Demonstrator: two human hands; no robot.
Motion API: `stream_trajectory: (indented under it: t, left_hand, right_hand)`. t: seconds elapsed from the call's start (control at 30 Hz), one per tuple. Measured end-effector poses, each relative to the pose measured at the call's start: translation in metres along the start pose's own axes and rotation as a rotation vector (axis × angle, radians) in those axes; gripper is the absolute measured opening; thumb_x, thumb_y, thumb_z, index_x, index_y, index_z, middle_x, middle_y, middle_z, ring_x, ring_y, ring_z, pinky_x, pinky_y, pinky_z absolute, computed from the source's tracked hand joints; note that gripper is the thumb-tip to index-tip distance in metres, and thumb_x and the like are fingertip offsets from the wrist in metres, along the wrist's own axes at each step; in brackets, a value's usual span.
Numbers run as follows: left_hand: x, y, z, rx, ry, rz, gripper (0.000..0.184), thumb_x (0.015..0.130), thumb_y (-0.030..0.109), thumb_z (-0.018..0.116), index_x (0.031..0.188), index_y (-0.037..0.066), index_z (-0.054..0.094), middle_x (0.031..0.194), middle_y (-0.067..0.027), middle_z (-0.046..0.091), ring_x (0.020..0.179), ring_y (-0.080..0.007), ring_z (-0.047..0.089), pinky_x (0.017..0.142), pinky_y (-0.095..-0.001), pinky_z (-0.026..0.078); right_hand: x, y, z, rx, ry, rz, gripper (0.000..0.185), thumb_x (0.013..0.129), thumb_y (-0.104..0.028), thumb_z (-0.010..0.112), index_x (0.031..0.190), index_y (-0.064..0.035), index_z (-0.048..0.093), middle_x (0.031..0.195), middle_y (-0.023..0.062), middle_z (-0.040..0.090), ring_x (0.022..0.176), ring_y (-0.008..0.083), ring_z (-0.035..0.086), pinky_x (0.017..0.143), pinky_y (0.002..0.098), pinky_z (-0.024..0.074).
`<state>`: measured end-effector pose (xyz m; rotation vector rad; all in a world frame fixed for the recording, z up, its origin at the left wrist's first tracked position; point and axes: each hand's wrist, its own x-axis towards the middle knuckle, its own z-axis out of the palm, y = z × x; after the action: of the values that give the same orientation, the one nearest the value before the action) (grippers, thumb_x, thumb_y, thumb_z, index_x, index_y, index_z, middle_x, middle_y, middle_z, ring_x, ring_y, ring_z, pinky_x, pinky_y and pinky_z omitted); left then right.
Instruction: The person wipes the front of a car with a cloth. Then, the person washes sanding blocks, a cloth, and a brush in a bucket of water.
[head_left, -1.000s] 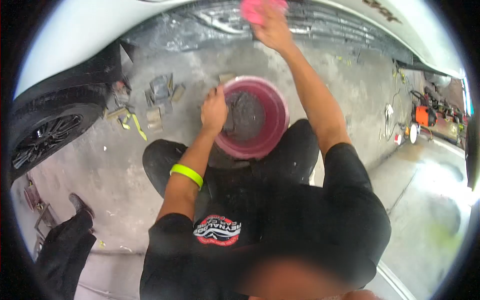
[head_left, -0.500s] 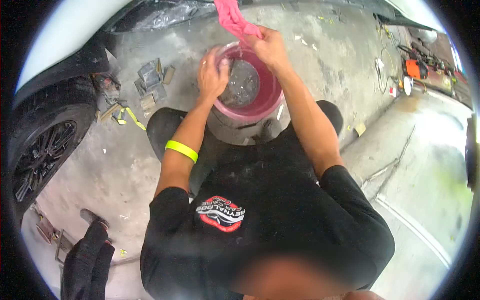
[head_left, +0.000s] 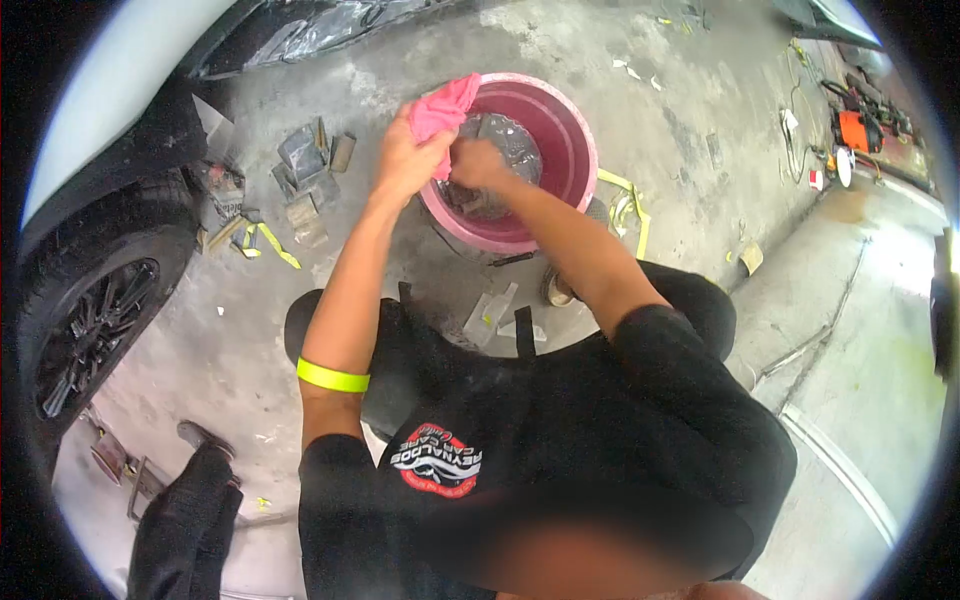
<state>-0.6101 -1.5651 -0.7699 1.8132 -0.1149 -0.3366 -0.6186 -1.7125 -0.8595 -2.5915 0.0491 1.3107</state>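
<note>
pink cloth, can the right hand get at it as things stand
Probably yes: the right hand reaches into the bucket, close beside the pink cloth, with nothing visible blocking the way, though the left hand is gripping the cloth.

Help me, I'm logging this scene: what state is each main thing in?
Left hand: closed around the cloth
Cloth: bunched
Right hand: in the bucket, grip unclear
Bucket: uncovered, liquid inside
Wristband: worn
Wheel: tyre fitted
Yellow strip near wheel: bent
</note>
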Motion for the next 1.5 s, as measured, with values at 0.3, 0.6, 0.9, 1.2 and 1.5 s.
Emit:
stream_trajectory:
  t: [0.3,0.6,0.9,1.2,1.5]
  left_hand:
    - [0.01,0.013,0.001,-0.464,0.17,-0.127,0.039,0.08,0.012,0.073,0.112,-0.001,0.056,0.103,-0.009,0.066,0.091,-0.0145,0.062,0.08,-0.0291,0.05]
    - [0.022,0.01,0.024,-0.432,0.067,-0.127,0.037,0.08,0.014,0.074,0.111,0.002,0.057,0.101,-0.0071,0.066,0.089,-0.0137,0.062,0.079,-0.0288,0.05]
    - [0.017,0.022,0.027,-0.357,0.098,-0.141,0.04,0.078,0.016,0.076,0.111,0.004,0.058,0.099,-0.0053,0.067,0.088,-0.013,0.062,0.078,-0.029,0.05]
    - [0.021,0.023,0.009,-0.376,0.188,-0.052,0.039,0.078,0.015,0.075,0.111,0.003,0.057,0.1,-0.0053,0.067,0.088,-0.0125,0.062,0.077,-0.0281,0.051]
    - [0.015,0.021,-0.011,-0.358,0.268,-0.136,0.037,0.079,0.016,0.075,0.111,0.004,0.061,0.096,-0.0036,0.067,0.084,-0.0115,0.062,0.074,-0.0273,0.051]
  right_hand:
    - [-0.001,0.073,0.061,-0.145,0.278,0.021,0.059,0.078,-0.017,0.065,0.133,-0.0088,0.045,0.138,0.0216,0.043,0.118,0.0374,0.054,0.092,0.0465,0.0498]
    - [-0.002,0.088,0.046,-0.533,0.582,-0.23,0.045,0.088,-0.021,0.054,0.133,-0.0171,0.05,0.141,0.0158,0.045,0.135,0.0297,0.039,0.107,0.0554,0.0323]
    - [-0.009,0.06,0.068,-0.913,0.189,-0.442,0.034,0.09,-0.028,0.051,0.119,-0.0183,0.064,0.134,0.0025,0.053,0.135,0.024,0.036,0.111,0.0555,0.0224]
    - [-0.038,0.074,-0.037,0.201,0.286,-0.505,0.051,0.084,-0.047,0.065,0.116,-0.0076,0.063,0.093,0.0227,0.067,0.091,0.0373,0.066,0.082,0.0425,0.052]
    - [-0.065,0.094,-0.09,0.821,-0.03,-0.227,0.055,0.093,-0.049,0.055,0.114,0.0015,0.062,0.098,0.0118,0.067,0.093,0.0213,0.061,0.08,0.0338,0.0505]
